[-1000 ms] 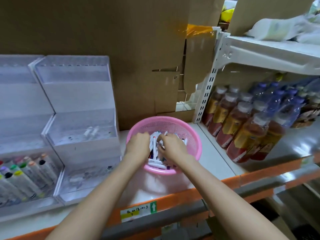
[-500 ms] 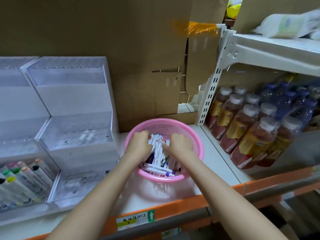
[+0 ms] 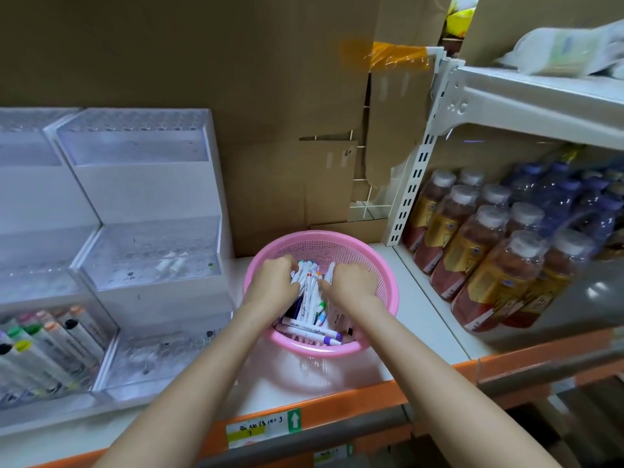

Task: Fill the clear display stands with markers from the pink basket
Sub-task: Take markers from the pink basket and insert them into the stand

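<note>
one pink basket (image 3: 320,351) holds the markers (image 3: 309,288) — too many to count. two hands inside it, left hand (image 3: 271,282) and right hand (image 3: 351,285), knuckles up, fingers curled around one gathered bundle. left of the basket — two clear display stands (image 3: 148,197).

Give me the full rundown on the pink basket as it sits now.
The pink basket is round, of what looks like glossy plastic, with fine mesh walls and a smooth rolled rim. It stands upright on the white shelf, to the right of the clear display stand and apart from it. Inside lie white markers with coloured caps, loose and crossed. The left hand and right hand reach in over the near rim and grip a bundle of markers.
</note>
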Demonstrator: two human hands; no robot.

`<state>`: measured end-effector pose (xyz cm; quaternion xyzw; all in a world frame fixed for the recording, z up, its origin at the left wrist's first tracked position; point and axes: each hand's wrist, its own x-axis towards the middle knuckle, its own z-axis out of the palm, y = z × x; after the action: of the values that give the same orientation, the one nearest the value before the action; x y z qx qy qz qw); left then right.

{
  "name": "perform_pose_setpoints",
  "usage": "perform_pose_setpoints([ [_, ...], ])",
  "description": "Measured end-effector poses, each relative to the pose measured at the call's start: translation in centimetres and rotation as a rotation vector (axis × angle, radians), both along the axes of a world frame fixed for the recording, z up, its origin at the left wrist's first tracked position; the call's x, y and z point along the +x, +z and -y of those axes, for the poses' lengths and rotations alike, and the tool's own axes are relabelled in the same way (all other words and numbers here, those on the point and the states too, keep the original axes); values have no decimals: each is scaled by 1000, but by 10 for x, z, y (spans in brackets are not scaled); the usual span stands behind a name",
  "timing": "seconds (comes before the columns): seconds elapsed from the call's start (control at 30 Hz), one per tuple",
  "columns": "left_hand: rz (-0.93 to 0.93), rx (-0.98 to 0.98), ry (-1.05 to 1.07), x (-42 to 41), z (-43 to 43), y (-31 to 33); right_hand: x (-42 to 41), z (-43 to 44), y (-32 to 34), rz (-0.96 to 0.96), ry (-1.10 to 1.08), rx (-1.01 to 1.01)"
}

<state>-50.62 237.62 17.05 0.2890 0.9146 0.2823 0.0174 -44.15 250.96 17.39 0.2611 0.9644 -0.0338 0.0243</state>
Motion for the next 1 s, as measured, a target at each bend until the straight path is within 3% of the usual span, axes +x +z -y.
perform_pose_setpoints([
  [0.2, 10, 29, 10, 0, 1, 0, 4, 5, 6, -191, 18, -166],
  [0.33, 13, 62, 17, 0, 1, 1, 4, 7, 7, -271, 44, -162],
  [0.43, -5, 112, 44, 0, 2, 3, 5, 4, 4, -343, 21, -311],
  [0.57, -60, 258, -19, 7, 4, 11, 5, 4, 5, -422, 82, -527],
  [0.8, -150, 448, -133, 22, 13, 21, 16, 8, 10, -549, 175, -695],
  [1.0, -195, 586, -160, 40, 30, 39, 30, 30, 27, -814, 267, -764],
])
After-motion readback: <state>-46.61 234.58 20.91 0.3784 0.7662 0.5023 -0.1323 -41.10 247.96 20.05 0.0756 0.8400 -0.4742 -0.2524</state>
